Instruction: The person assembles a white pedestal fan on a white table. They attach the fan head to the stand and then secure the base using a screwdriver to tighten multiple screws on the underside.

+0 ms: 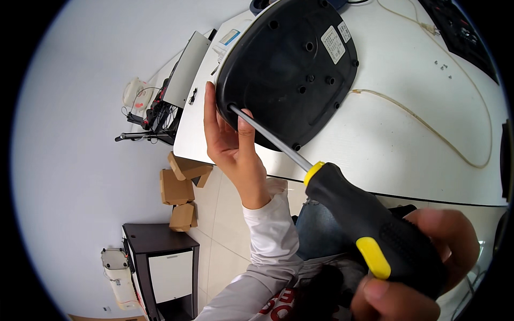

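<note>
While the right hand (pixel 452 241) is closing round the fat handle of a screwdriver (pixel 342 198), its shaft is running toward 10 o'clock and its tip is sitting at a hole near the 8 o'clock edge of a black base (pixel 278 80). The base is lying toward 12 o'clock, underside facing the viewer, over a white table (pixel 401 144). The left hand (pixel 235 155) is holding that edge, thumb in front beside the shaft, index finger pointing up along the side; the remaining grip is hiding behind. Whether the base is resting fully or partly hanging on that hand, I cannot tell.

Risks, as judged: the shaft is standing close to the thumb, so a slipping tip could be jabbing it. With the hole lying at the rim, hard pushing could be tipping the base. A slanting shaft could be chewing a screw head, though the hole's depth is concealing any. At 2 o'clock, small screws (pixel 441 66) are lying loose; a swinging cord (pixel 375 94) could be scattering them.
</note>
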`<state>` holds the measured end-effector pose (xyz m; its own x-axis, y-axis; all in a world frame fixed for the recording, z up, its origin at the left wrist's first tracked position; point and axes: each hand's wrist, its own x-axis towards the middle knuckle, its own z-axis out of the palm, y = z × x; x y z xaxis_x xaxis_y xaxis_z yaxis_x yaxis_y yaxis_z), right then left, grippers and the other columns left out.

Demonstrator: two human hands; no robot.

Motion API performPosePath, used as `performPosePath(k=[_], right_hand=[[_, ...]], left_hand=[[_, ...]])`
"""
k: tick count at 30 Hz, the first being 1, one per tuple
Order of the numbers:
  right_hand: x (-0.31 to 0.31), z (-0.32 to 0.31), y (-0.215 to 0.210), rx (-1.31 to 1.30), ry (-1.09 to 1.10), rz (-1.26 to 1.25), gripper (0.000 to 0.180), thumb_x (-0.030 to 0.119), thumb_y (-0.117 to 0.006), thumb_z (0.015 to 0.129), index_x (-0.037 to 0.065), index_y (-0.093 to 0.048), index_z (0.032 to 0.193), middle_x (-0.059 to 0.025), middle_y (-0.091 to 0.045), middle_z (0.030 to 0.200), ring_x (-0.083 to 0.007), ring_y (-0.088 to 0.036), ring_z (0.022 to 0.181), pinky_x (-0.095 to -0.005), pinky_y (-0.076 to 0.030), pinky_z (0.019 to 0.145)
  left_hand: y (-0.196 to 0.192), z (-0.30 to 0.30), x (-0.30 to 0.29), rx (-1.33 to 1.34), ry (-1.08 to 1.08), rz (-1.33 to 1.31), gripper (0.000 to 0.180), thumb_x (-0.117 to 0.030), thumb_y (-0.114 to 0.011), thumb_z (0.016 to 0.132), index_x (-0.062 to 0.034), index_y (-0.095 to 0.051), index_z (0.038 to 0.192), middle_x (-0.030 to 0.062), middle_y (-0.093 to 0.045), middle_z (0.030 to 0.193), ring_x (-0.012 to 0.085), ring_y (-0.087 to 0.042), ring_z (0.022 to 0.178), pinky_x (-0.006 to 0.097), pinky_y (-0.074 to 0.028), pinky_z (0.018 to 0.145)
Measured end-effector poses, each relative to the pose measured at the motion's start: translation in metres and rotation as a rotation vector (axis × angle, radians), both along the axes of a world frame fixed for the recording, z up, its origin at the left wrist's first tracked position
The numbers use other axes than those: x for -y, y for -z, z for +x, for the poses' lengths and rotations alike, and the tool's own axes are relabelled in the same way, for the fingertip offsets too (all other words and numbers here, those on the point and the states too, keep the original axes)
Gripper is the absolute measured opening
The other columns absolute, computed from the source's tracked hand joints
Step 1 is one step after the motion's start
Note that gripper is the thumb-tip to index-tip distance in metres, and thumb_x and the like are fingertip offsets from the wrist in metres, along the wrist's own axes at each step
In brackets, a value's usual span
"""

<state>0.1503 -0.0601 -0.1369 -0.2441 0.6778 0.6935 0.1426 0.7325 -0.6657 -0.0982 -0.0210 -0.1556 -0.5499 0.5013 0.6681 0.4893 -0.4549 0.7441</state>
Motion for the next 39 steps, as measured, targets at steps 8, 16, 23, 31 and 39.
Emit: performPosePath(k=[8,16,23,31,39], right_hand=[[-0.027,-0.016,-0.010,-0.044,0.042,0.064,0.045,0.023,-0.066,0.082,0.003,-0.046,0.117,-0.0158,-0.056,0.100,-0.0234,-0.060,0.088,-0.0312,-0.052,0.072],[-0.067,-0.045,-0.063,-0.106,0.054,0.231,0.052,0.025,-0.067,0.079,0.005,-0.046,0.121,-0.0151,-0.056,0.104,-0.0244,-0.059,0.093,-0.0318,-0.052,0.077],[-0.077,-0.078,-0.126,-0.194,-0.057,0.407,0.059,0.027,-0.069,0.076,0.007,-0.045,0.125,-0.0145,-0.055,0.108,-0.0253,-0.058,0.097,-0.0324,-0.052,0.082],[-0.091,-0.123,-0.174,-0.208,-0.630,0.675,0.044,0.004,-0.060,0.078,0.002,-0.047,0.120,-0.0247,-0.056,0.116,-0.0321,-0.058,0.107,-0.0393,-0.048,0.093],[-0.052,-0.108,-0.163,0.105,-0.272,0.692,0.024,0.007,-0.059,0.080,0.011,-0.061,0.103,-0.0191,-0.045,0.120,-0.0307,-0.055,0.104,-0.0377,-0.048,0.087]], left_hand=[[-0.018,-0.022,-0.011,0.043,-0.015,0.092,0.055,-0.010,-0.063,0.087,0.0017,-0.039,0.135,0.0179,-0.057,0.122,0.0191,-0.056,0.110,0.028,-0.041,0.096],[-0.058,-0.033,-0.026,0.143,0.121,0.172,0.046,-0.010,-0.065,0.087,0.0023,-0.045,0.126,0.0132,-0.062,0.110,0.0127,-0.058,0.096,0.023,-0.045,0.085],[-0.065,-0.047,-0.014,0.229,0.123,0.181,0.048,-0.014,-0.067,0.086,0.0034,-0.046,0.125,0.0151,-0.063,0.110,0.0128,-0.059,0.096,0.023,-0.046,0.084],[-0.077,-0.075,-0.004,0.323,0.217,0.233,0.050,-0.018,-0.068,0.085,0.0031,-0.048,0.125,0.0161,-0.064,0.106,0.0151,-0.063,0.092,0.025,-0.050,0.081],[-0.070,-0.090,0.007,0.425,0.211,0.208,0.051,-0.017,-0.070,0.082,0.0017,-0.051,0.126,0.0148,-0.064,0.109,0.0161,-0.062,0.096,0.026,-0.048,0.086]])
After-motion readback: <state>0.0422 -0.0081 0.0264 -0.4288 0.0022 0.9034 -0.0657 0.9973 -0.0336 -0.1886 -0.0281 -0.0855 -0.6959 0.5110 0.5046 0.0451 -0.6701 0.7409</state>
